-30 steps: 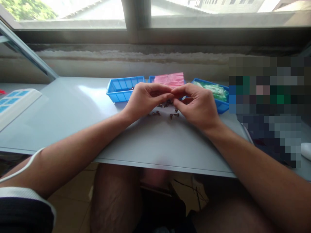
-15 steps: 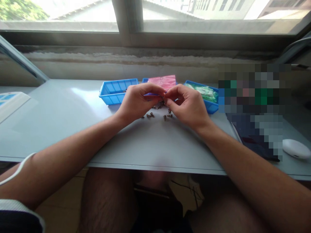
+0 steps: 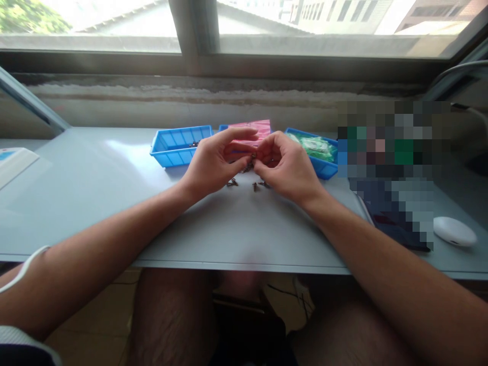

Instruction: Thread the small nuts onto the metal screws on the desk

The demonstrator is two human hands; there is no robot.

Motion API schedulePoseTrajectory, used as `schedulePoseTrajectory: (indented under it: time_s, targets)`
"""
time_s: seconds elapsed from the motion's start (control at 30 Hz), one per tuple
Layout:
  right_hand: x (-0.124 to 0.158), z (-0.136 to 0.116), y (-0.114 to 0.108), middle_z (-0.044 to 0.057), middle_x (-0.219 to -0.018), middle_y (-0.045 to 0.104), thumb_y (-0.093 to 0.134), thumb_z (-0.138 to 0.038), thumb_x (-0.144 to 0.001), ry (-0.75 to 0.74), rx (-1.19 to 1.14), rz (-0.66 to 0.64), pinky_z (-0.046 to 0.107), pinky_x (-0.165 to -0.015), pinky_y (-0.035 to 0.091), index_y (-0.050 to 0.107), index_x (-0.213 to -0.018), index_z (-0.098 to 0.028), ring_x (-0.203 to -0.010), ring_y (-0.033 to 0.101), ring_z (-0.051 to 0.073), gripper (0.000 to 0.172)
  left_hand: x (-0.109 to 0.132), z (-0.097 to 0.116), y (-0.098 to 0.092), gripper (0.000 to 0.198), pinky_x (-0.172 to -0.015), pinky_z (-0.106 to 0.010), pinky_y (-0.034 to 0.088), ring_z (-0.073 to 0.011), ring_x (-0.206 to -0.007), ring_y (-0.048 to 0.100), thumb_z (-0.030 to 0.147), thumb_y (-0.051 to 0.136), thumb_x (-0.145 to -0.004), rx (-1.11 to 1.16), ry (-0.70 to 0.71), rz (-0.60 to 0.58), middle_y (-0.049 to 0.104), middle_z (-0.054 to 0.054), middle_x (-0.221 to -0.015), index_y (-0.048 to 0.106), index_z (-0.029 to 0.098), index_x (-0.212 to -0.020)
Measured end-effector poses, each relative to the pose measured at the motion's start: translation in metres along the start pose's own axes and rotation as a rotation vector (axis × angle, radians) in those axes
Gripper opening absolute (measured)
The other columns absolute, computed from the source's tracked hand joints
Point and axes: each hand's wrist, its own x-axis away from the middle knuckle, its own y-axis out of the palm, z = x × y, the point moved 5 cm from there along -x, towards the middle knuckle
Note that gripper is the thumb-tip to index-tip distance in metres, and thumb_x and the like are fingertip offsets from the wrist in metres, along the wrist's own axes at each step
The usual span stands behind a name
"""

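My left hand [image 3: 213, 161] and my right hand [image 3: 284, 165] meet fingertip to fingertip just above the grey table [image 3: 114, 203]. Both are pinched around small dark screws [image 3: 249, 163] held between them. More dark screws [image 3: 232, 182] lie loose on the table right under my hands. Behind my hands stand three blue trays: the left blue tray [image 3: 177, 145] holds a few dark screws, the middle one carries pink bags [image 3: 256, 128], and the right blue tray [image 3: 324, 165] holds green bags [image 3: 314, 146].
A white mouse [image 3: 454, 231] lies at the right, beside a pixelated patch. A white device [image 3: 13, 161] sits at the table's left edge. The window sill and wall run behind the trays. My bare knees show under the table's front edge.
The view has shifted to the right, so everything sits further left and the mouse has come into sight. My left forefinger has lifted off the pinch a little; my hands stay together over the screws.
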Motion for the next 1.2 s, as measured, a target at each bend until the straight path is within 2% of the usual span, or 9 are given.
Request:
schedulePoseTrajectory:
  time_s: [0.07,0.13,0.27,0.37,0.6,0.77,0.87,1.0,1.2]
  targets:
    - [0.0,-0.002,0.001,-0.002,-0.087,0.073,0.075,-0.016,-0.082,-0.012,-0.007,-0.017,0.038,-0.073,0.058,0.067,-0.103,-0.025,-0.075,0.071,0.019,0.025,-0.001,0.0,0.001,0.056,-0.107,-0.035,0.076,-0.025,-0.119,0.09,0.004,0.083,-0.088,0.017,-0.001,0.001,0.086,-0.009,-0.144,0.083,0.019,-0.142]
    - [0.0,-0.005,0.001,-0.002,-0.087,0.073,0.074,-0.016,-0.084,-0.038,0.008,-0.026,0.039,-0.074,0.058,0.07,-0.108,-0.024,-0.076,0.071,0.019,0.025,-0.002,0.001,0.0,0.05,-0.103,-0.034,0.077,-0.0255,-0.118,0.09,0.008,0.084,-0.091,-0.014,-0.04,0.034,0.087,-0.011,-0.141,0.083,0.017,-0.139]
    - [0.0,-0.012,-0.003,0.002,-0.093,0.08,0.076,-0.02,-0.092,-0.103,0.059,0.011,0.039,-0.076,0.059,0.075,-0.101,-0.022,-0.083,0.075,0.021,0.01,-0.002,0.009,-0.001,0.014,-0.077,-0.027,0.07,-0.0193,-0.087,0.086,0.022,0.085,-0.1,-0.179,-0.157,0.046,0.091,-0.008,-0.1,0.091,0.014,-0.11]
    - [0.001,-0.015,-0.006,0.001,-0.092,0.079,0.08,-0.021,-0.092,-0.149,0.116,0.041,0.037,-0.074,0.057,0.075,-0.095,-0.023,-0.083,0.072,0.02,0.006,-0.002,0.015,0.001,0.019,-0.068,-0.026,0.063,-0.0166,-0.075,0.08,0.034,0.087,-0.104,-0.247,-0.191,-0.009,0.088,-0.005,-0.085,0.093,0.016,-0.101]
    - [0.002,-0.013,-0.004,0.0,-0.091,0.081,0.076,-0.013,-0.088,-0.16,0.114,0.013,0.037,-0.075,0.059,0.077,-0.095,-0.022,-0.083,0.075,0.02,0.012,0.0,0.011,-0.001,0.017,-0.084,-0.033,0.073,-0.024,-0.092,0.089,0.028,0.093,-0.098,-0.145,-0.239,-0.013,0.093,-0.007,-0.102,0.097,0.019,-0.111]
    - [0.0,-0.013,-0.009,0.003,-0.097,0.083,0.076,-0.022,-0.096,-0.151,0.129,0.057,0.039,-0.079,0.062,0.078,-0.107,-0.021,-0.087,0.078,0.022,0.012,-0.001,0.007,-0.004,0.018,-0.097,-0.038,0.075,-0.0265,-0.1,0.09,0.015,0.094,-0.089,-0.121,-0.231,0.065,0.093,-0.009,-0.107,0.096,0.017,-0.107]
    - [-0.001,-0.01,-0.011,0.004,-0.097,0.084,0.078,-0.029,-0.097,-0.096,0.117,0.04,0.041,-0.081,0.063,0.077,-0.104,-0.023,-0.088,0.078,0.024,0.009,-0.003,0.007,-0.004,0.017,-0.096,-0.038,0.074,-0.0252,-0.099,0.089,0.012,0.089,-0.088,-0.151,-0.17,0.056,0.093,-0.007,-0.106,0.097,0.019,-0.102]
    - [-0.001,-0.006,-0.009,0.003,-0.098,0.085,0.079,-0.026,-0.094,-0.028,0.059,-0.023,0.044,-0.086,0.066,0.076,-0.103,-0.025,-0.09,0.079,0.025,0.01,-0.003,0.006,-0.004,0.016,-0.09,-0.039,0.076,-0.0252,-0.094,0.089,0.014,0.089,-0.086,-0.126,-0.173,0.065,0.092,-0.006,-0.102,0.096,0.02,-0.1]
    - [-0.001,-0.002,-0.007,0.004,-0.099,0.085,0.081,-0.026,-0.094,-0.011,0.035,-0.027,0.043,-0.085,0.065,0.075,-0.107,-0.025,-0.09,0.08,0.025,0.015,-0.004,0.001,-0.004,0.025,-0.101,-0.045,0.078,-0.0289,-0.107,0.091,0.024,0.09,-0.089,-0.082,-0.201,0.073,0.092,-0.009,-0.111,0.083,0.02,-0.112]
